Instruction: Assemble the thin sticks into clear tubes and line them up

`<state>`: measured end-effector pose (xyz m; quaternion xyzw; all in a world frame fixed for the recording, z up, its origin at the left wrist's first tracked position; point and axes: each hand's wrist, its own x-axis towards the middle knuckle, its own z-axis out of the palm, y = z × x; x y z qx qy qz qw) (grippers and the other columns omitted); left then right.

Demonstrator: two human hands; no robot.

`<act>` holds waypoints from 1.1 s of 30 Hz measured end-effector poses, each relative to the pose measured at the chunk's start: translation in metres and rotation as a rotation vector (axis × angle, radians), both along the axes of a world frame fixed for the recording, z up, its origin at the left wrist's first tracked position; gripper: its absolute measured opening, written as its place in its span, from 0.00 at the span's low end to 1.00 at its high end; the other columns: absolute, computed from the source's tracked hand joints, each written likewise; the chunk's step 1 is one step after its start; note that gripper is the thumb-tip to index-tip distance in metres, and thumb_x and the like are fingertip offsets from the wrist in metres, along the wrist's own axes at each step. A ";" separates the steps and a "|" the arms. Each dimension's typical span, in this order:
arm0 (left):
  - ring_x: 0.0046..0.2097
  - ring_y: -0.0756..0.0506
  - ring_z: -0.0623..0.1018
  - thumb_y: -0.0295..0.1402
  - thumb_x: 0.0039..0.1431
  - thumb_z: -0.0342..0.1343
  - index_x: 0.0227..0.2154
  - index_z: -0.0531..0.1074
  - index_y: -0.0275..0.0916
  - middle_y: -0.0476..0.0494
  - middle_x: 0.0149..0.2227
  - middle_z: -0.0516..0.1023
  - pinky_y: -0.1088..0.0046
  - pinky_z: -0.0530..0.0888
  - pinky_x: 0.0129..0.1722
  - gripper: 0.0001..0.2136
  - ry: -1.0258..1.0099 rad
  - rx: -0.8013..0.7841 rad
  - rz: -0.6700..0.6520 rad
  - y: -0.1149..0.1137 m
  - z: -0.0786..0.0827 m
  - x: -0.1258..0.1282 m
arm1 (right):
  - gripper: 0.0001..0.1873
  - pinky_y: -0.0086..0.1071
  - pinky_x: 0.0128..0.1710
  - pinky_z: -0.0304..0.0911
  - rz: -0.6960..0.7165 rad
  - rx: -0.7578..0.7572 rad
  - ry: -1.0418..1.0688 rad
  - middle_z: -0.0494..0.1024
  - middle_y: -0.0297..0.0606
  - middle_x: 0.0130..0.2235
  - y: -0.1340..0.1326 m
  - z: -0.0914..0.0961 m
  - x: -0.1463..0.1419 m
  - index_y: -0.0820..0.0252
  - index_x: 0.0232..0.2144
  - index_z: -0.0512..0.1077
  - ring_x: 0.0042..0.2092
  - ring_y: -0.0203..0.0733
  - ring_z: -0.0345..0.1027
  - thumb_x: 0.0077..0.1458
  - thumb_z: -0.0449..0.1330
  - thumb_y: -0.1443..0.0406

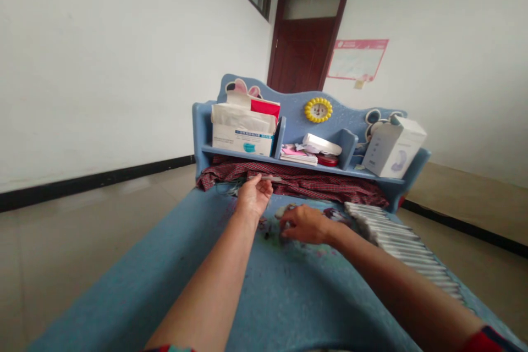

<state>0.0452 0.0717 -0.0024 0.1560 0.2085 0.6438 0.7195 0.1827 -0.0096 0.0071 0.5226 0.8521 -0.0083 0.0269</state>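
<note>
My left hand (253, 198) is turned palm up near the back of the blue desk (272, 308). A thin pale pen-like stick (272, 179) lies across its thumb and fingertips, pinched there. To the right and closer to me, my right hand (308, 224) hangs low over the worn, patterned part of the desktop, fingers curled down. Beside its fingertips is a small pale patch or object (284, 210), too blurred to name; whether the fingers grip anything is hidden. Along the desk's right side lies a row of several thin clear-and-grey pen-like sticks (406, 245).
A red-and-black checked cloth (330, 190) is bunched beneath the blue shelf (342, 172). On the shelf stand an open mask box (241, 140), booklets (299, 158), a red round tin (327, 160) and a white box (394, 148). A yellow flower-shaped clock (318, 110) decorates its back.
</note>
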 end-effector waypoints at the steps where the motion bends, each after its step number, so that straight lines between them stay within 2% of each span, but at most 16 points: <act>1: 0.18 0.54 0.71 0.22 0.54 0.49 0.20 0.66 0.31 0.44 0.18 0.74 0.81 0.68 0.16 0.08 0.001 0.001 0.001 -0.001 0.000 0.000 | 0.15 0.26 0.35 0.60 0.046 0.024 0.037 0.76 0.34 0.35 -0.004 -0.001 -0.011 0.52 0.41 0.72 0.37 0.38 0.69 0.50 0.54 0.59; 6: 0.17 0.54 0.71 0.22 0.54 0.49 0.21 0.65 0.32 0.44 0.17 0.73 0.82 0.68 0.16 0.08 0.018 -0.022 0.001 -0.006 0.005 0.002 | 0.14 0.31 0.34 0.61 0.060 0.074 -0.022 0.77 0.41 0.35 -0.009 -0.009 -0.043 0.58 0.39 0.72 0.38 0.43 0.70 0.50 0.52 0.63; 9: 0.16 0.53 0.70 0.22 0.54 0.49 0.21 0.65 0.32 0.44 0.17 0.73 0.81 0.68 0.16 0.08 0.029 -0.037 0.001 -0.008 0.006 0.003 | 0.13 0.30 0.31 0.60 0.064 0.102 -0.043 0.77 0.44 0.32 -0.010 -0.012 -0.043 0.61 0.34 0.73 0.35 0.44 0.70 0.48 0.51 0.67; 11: 0.16 0.54 0.70 0.22 0.54 0.49 0.20 0.65 0.33 0.45 0.17 0.72 0.81 0.68 0.16 0.08 0.032 -0.041 0.003 -0.008 0.006 0.003 | 0.12 0.29 0.29 0.59 0.069 0.101 0.040 0.77 0.42 0.29 -0.011 -0.014 -0.038 0.62 0.31 0.73 0.32 0.42 0.70 0.45 0.51 0.68; 13: 0.16 0.54 0.70 0.22 0.54 0.50 0.20 0.65 0.33 0.46 0.16 0.72 0.81 0.68 0.16 0.08 0.034 -0.042 0.001 -0.008 0.006 0.004 | 0.10 0.27 0.26 0.57 0.054 0.089 0.209 0.75 0.38 0.26 -0.013 -0.017 -0.031 0.62 0.28 0.72 0.29 0.39 0.68 0.41 0.52 0.69; 15: 0.16 0.53 0.70 0.23 0.53 0.50 0.20 0.65 0.33 0.46 0.16 0.72 0.81 0.68 0.16 0.08 0.039 -0.039 -0.005 -0.008 0.006 0.004 | 0.08 0.24 0.23 0.55 0.019 0.048 0.464 0.73 0.34 0.23 -0.014 -0.021 -0.023 0.62 0.25 0.70 0.26 0.35 0.65 0.39 0.52 0.70; 19: 0.17 0.54 0.71 0.22 0.53 0.50 0.21 0.66 0.32 0.45 0.17 0.73 0.81 0.68 0.16 0.07 0.068 -0.024 -0.026 -0.010 0.005 0.006 | 0.05 0.24 0.21 0.58 -0.082 -0.190 1.107 0.70 0.30 0.21 -0.015 -0.024 -0.009 0.62 0.23 0.65 0.21 0.32 0.64 0.38 0.52 0.71; 21: 0.17 0.54 0.71 0.22 0.53 0.50 0.21 0.66 0.32 0.44 0.18 0.74 0.81 0.68 0.15 0.07 0.090 -0.016 -0.040 -0.012 0.005 0.008 | 0.04 0.25 0.20 0.60 -0.122 -0.236 1.307 0.69 0.29 0.20 -0.015 -0.022 -0.003 0.63 0.24 0.66 0.19 0.32 0.63 0.39 0.55 0.69; 25: 0.16 0.53 0.71 0.22 0.52 0.51 0.20 0.66 0.31 0.42 0.19 0.75 0.81 0.67 0.14 0.07 0.142 0.000 -0.076 -0.015 0.005 0.014 | 0.10 0.25 0.17 0.57 -0.206 -0.070 1.408 0.67 0.28 0.16 -0.017 -0.014 0.008 0.65 0.26 0.69 0.16 0.31 0.59 0.39 0.60 0.64; 28: 0.16 0.53 0.71 0.22 0.52 0.52 0.21 0.67 0.31 0.42 0.19 0.75 0.81 0.67 0.14 0.06 0.182 0.011 -0.109 -0.017 0.003 0.020 | 0.14 0.25 0.16 0.56 -0.239 0.074 1.460 0.68 0.27 0.17 -0.019 -0.010 0.014 0.63 0.30 0.67 0.16 0.31 0.59 0.39 0.61 0.62; 33: 0.16 0.53 0.71 0.24 0.51 0.53 0.22 0.68 0.30 0.41 0.20 0.76 0.81 0.68 0.14 0.05 0.230 0.036 -0.156 -0.021 0.001 0.028 | 0.10 0.25 0.19 0.56 -0.223 0.254 1.354 0.66 0.28 0.18 -0.022 -0.010 0.019 0.60 0.24 0.65 0.20 0.32 0.60 0.41 0.60 0.61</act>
